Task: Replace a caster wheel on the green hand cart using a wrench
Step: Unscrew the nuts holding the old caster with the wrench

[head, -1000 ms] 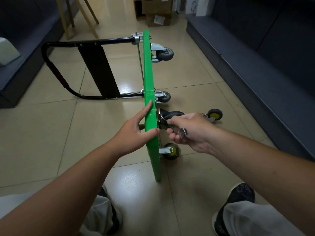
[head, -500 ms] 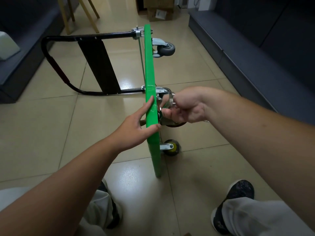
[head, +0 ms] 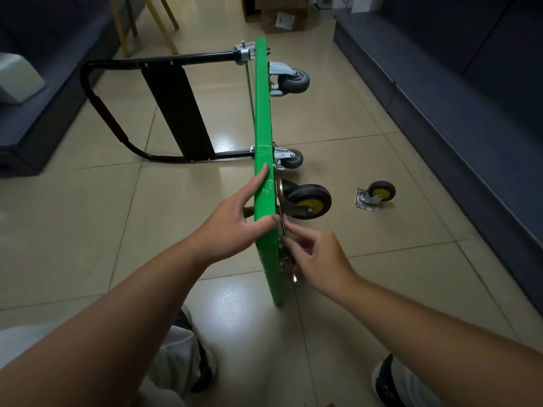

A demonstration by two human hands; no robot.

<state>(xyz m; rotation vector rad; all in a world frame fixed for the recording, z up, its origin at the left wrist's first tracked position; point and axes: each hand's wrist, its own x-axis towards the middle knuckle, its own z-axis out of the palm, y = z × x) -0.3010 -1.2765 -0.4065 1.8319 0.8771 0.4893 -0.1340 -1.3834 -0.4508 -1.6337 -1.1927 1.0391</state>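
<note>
The green cart (head: 263, 113) stood on its side edge on the tiled floor (head: 382, 142), wheels pointing right. The left hand (head: 232, 227) gripped the upper edge of the deck, thumb hooked over it and forefinger lying along the top. The right hand (head: 320, 259) pinched a thin wrench (head: 283, 229) against the underside, just below a yellow-hubbed wheel (head: 308, 201). A spare wheel (head: 377, 195) lay loose on the floor, well apart to the right
</note>
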